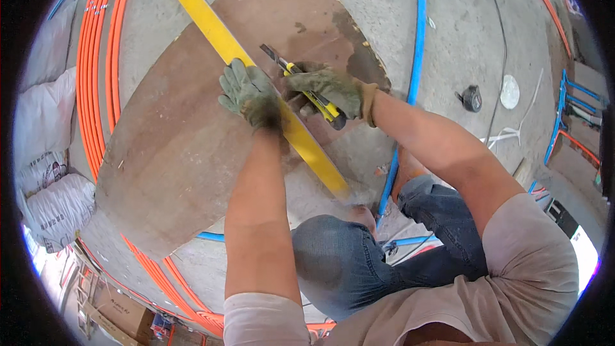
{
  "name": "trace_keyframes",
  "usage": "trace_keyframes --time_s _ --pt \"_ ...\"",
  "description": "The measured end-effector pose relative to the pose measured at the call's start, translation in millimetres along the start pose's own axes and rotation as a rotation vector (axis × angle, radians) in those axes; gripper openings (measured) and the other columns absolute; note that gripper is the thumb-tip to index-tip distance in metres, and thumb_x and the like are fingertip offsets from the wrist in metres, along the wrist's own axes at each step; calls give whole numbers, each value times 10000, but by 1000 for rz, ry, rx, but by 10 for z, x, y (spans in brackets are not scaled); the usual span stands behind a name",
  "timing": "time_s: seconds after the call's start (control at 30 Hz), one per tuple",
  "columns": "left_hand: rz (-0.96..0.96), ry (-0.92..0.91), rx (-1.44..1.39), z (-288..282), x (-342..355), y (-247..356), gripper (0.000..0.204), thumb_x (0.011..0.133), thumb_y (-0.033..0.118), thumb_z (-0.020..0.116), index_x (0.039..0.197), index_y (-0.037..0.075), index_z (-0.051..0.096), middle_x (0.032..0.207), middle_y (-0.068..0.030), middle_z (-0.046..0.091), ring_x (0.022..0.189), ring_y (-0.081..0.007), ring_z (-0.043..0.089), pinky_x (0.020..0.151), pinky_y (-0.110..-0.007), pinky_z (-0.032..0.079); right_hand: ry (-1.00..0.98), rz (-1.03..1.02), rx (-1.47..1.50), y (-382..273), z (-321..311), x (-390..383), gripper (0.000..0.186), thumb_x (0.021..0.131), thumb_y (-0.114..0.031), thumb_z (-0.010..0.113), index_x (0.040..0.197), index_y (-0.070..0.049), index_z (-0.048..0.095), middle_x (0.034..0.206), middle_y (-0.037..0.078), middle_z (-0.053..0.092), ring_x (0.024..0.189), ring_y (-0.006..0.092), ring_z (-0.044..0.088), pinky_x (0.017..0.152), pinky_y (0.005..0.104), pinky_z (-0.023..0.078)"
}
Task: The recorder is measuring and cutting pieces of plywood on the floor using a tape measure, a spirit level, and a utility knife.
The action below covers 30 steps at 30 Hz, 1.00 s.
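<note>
A long yellow spirit level [198, 16] lies slantwise across a large brown board [173, 147] on the floor. My gloved left hand [248, 93] lies flat over the level near its middle, fingers stretched forward and touching the board beside it. In my gloved right hand [330, 90] is a yellow and black utility knife [327, 107], gripped just right of the level, its dark tip pointing up and left. The knife's tip appears to be above the board; whether it touches the surface I cannot tell. Dark stains mark the board's far right corner.
Orange pipes [93, 70] run along the left, beside stacked white sacks [61, 202]. A blue pipe [418, 32] passes right of the board. Farther right lie a black tape measure [472, 98], a white disc [510, 92] and a dark cable [504, 38]. A cardboard box [118, 314] stands lower left.
</note>
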<state>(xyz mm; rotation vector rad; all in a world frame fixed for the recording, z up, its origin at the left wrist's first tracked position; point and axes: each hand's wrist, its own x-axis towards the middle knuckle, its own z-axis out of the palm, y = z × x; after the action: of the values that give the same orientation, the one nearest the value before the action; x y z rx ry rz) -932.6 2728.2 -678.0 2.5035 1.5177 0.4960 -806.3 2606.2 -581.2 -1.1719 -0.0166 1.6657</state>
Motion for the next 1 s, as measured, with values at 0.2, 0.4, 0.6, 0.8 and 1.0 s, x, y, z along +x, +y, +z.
trace_keyframes --time_s 0.2,0.4,0.6,0.8,1.0 --pt "55 70 33 37 -13 -24 438 926 327 508 1291 93 567 1259 -94 569 1173 -308 499 916 -550 334 -6 -5 95 -38 -31 -425 362 980 -330 569 1227 -66 585 891 67 664 671 147 648 574 281 542" --pt "29 29 -26 45 -15 -28 423 929 324 521 1283 98 571 1282 -96 563 1200 -301 476 950 -561 314 18 161 -89 72 100 -435 391 975 -413 550 1083 -44 620 778 55 643 545 134 596 480 276 482" --pt "-13 -10 -31 27 -18 -24 422 937 331 518 1290 104 565 1324 -96 551 1246 -310 452 1004 -589 275 -100 56 73 176 172 -360 392 976 -331 564 1243 -44 551 831 61 658 606 126 620 527 271 507" --pt "-76 -57 -53 17 -19 -15 431 943 340 507 1310 117 551 1384 -109 521 1342 -345 388 1054 -606 231 -180 33 108 146 136 -267 378 944 -217 607 1282 -69 525 890 63 664 675 132 640 571 271 527" --pt "-60 -71 -76 -23 -3 -2 414 939 331 502 1294 126 558 1343 -105 540 1308 -348 425 1045 -605 249 -122 -27 -16 141 108 -162 188 879 -135 623 1023 -27 569 786 69 619 637 145 599 584 283 511"
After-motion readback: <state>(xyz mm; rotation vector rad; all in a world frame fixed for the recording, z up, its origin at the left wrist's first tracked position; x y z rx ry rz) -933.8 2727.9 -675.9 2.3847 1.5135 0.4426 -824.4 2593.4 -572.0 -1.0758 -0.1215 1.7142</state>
